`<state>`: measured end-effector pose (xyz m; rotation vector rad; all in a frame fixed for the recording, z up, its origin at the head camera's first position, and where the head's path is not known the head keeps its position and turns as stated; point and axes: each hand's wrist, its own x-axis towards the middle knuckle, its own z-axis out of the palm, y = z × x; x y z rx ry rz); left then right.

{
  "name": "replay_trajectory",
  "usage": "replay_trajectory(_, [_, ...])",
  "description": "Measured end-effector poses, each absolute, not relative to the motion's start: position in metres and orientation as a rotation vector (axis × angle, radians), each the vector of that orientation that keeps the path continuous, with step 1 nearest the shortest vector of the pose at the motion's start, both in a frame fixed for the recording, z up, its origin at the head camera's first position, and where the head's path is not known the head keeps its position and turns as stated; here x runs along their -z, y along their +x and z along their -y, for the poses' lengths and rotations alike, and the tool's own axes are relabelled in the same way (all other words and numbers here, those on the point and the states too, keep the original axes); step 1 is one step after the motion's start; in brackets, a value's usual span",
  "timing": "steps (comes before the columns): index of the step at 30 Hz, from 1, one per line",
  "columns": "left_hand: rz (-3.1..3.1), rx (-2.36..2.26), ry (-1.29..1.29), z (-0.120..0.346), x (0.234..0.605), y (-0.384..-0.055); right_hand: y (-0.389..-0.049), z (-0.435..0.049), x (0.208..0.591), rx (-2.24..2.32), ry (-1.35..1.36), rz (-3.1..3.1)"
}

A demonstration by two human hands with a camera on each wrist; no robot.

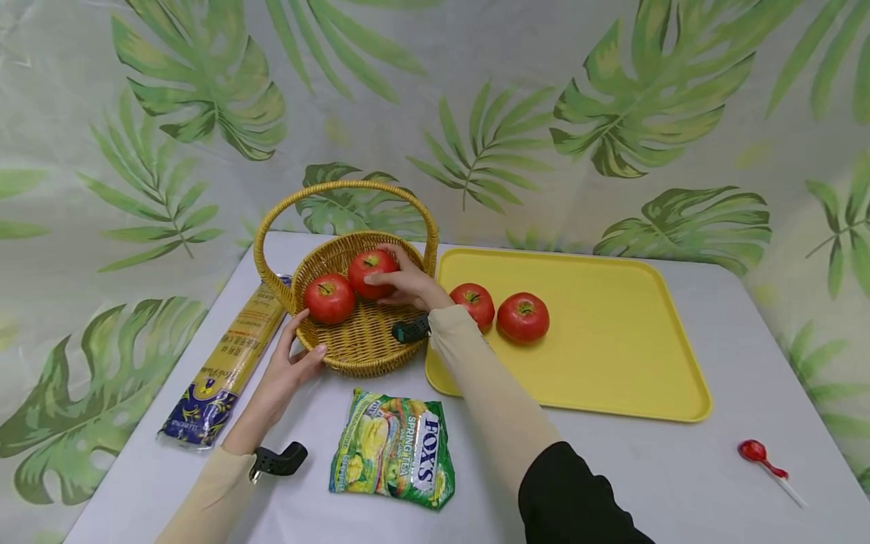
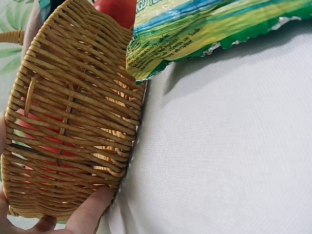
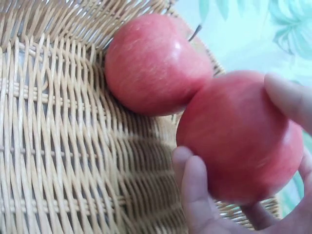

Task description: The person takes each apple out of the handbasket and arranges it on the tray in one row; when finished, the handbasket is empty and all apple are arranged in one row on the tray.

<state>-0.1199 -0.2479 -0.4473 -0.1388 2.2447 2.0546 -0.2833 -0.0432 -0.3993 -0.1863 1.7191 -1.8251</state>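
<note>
One loose red apple [image 1: 329, 299] and one held red apple [image 1: 370, 273] in the wicker basket [image 1: 363, 344], two more on the yellow tray [image 1: 605, 340].
Nearest on the white surface [image 1: 652, 491] lie a Fox's Spring Tea bag [image 1: 394, 449] and, well apart at the right, a red lollipop [image 1: 752, 451]. Beyond, a spaghetti pack [image 1: 231, 355] slants beside the basket, whose near left side the left hand [image 1: 282, 378] grips at the rim, fingers and thumb spread. Reaching inside, the right hand [image 1: 404, 281] has its fingers and thumb around the held red apple; whether that fruit bears on the wicker, I cannot tell. By my judgement the work is about midway: one apple settled, one unreleased, the tray pair left, untouched. A leaf-print backdrop [image 1: 503, 45] hangs behind.
</note>
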Motion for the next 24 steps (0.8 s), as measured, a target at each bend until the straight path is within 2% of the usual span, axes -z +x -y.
replay_trajectory(13, [-2.242,-2.059,-0.142,0.249,0.448,-0.120,-0.273,0.017,0.379,1.731,-0.589,-1.710])
replay_trajectory(24, [-2.236,-2.064,-0.131,0.248,0.447,-0.120,-0.259,-0.045,0.367,1.541,-0.787,-1.803])
